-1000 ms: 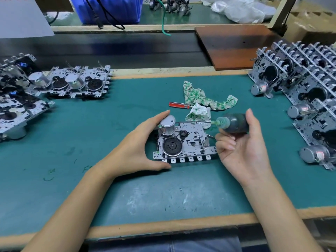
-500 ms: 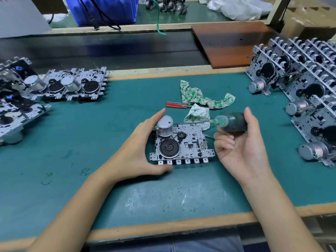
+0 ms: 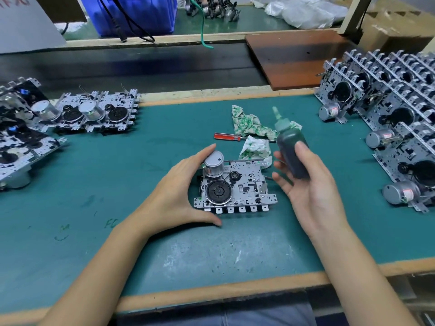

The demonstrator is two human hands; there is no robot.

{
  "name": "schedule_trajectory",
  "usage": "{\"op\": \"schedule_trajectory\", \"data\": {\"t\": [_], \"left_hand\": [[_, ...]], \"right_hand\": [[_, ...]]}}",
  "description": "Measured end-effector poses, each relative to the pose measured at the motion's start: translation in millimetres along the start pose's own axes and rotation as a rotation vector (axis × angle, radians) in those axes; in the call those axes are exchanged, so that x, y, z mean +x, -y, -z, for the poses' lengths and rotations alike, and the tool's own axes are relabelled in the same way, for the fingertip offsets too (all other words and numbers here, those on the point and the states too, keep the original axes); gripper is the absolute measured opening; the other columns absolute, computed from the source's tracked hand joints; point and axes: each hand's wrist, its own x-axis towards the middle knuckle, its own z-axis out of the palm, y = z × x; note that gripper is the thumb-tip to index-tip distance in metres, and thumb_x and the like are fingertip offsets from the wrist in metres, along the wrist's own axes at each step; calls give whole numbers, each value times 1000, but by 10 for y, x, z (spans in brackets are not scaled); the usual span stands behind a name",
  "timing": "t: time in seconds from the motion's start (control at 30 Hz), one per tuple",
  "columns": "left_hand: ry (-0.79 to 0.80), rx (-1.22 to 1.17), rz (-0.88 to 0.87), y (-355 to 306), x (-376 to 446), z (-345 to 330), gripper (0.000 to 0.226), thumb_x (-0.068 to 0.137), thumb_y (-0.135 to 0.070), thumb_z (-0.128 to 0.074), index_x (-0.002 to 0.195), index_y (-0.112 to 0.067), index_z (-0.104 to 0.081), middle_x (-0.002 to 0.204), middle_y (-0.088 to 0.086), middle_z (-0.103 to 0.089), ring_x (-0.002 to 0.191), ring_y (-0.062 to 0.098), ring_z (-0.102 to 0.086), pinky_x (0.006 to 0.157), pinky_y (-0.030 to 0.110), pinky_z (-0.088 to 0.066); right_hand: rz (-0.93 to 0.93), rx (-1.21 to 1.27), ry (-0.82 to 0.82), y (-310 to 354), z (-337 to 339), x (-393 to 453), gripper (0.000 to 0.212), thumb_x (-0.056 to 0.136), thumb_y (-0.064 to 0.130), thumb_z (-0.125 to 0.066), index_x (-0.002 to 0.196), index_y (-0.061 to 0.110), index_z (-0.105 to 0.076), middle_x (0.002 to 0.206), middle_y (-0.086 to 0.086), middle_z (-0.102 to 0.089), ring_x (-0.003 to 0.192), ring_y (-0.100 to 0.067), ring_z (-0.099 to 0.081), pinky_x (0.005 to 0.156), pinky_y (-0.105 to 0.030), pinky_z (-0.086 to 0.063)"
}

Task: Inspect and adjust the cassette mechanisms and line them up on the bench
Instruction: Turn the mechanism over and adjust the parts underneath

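A metal cassette mechanism (image 3: 244,187) with a silver motor and a black flywheel lies flat on the green bench mat (image 3: 117,175). My left hand (image 3: 179,194) grips its left end, forefinger against the motor, thumb at the near edge. My right hand (image 3: 306,184) holds a dark green squeeze bottle (image 3: 290,149) upright just right of the mechanism, nozzle pointing up and away. Two mechanisms (image 3: 98,112) lie side by side at the back left.
More mechanisms (image 3: 16,147) are piled at the far left; several (image 3: 395,128) stand in rows on the right. A red screwdriver (image 3: 227,136) and a green-printed cloth (image 3: 249,127) lie behind the work. A brown board (image 3: 294,57) sits beyond the mat.
My right hand has turned the bottle from lying sideways, nozzle toward the mechanism, to standing nearly upright. My left hand keeps its grip on the mechanism.
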Motion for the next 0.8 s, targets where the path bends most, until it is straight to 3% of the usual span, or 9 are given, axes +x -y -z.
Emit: {"op": "schedule_trajectory", "data": {"t": [0.1, 0.23, 0.33, 0.47, 0.67, 0.8], "left_hand": [[12, 6, -10, -1, -1, 8, 117, 44, -60, -86, 137, -59, -15, 134, -51, -22, 132, -10, -28, 105, 5, -22], [27, 53, -43, -18, 8, 10, 120, 46, -62, -83, 138, -61, -6, 134, -51, -17, 132, -12, -25, 106, 6, -19], [10, 55, -50, -27, 8, 9, 117, 47, -60, -83, 139, -57, -10, 132, -52, -18, 129, -14, -26, 106, 7, -20], [3, 53, -71, -14, 12, 3, 116, 47, -60, -83, 138, -56, -11, 132, -52, -19, 129, -15, -26, 106, 8, -20], [-16, 41, -91, 19, 22, -10, 113, 50, -59, -82, 139, -52, -13, 134, -50, -18, 129, -17, -24, 107, 9, -20], [-24, 18, -101, 53, 17, -21, 110, 51, -56, -84, 137, -52, -16, 136, -45, -19, 129, -16, -25, 109, 12, -21]], "right_hand": [[167, -206, -4, -23, -32, -7, 52, 64, 30, -72, 110, 13, -56, 91, 4, -73, 83, -6, -66, 70, -19, -51], [491, -601, 39, -37, -64, 3, 38, 75, 12, -77, 99, 33, -57, 97, 9, -68, 94, -11, -63, 85, -24, -48], [602, -790, 52, 41, -138, 77, 39, 73, 20, -77, 95, 43, -55, 98, 15, -60, 98, -8, -57, 87, -19, -41], [566, -847, 99, 197, -362, 293, 30, 74, 23, -78, 96, 34, -60, 94, 13, -66, 87, -2, -59, 80, -11, -42], [422, -1103, 256, 17, -755, 658, 34, 71, 23, -80, 101, 22, -63, 100, 4, -70, 87, -13, -65, 87, -34, -50], [366, -1304, 323, -169, -869, 786, 43, 71, 26, -81, 109, 18, -62, 109, 1, -69, 100, -14, -63, 90, -33, -47]]}}
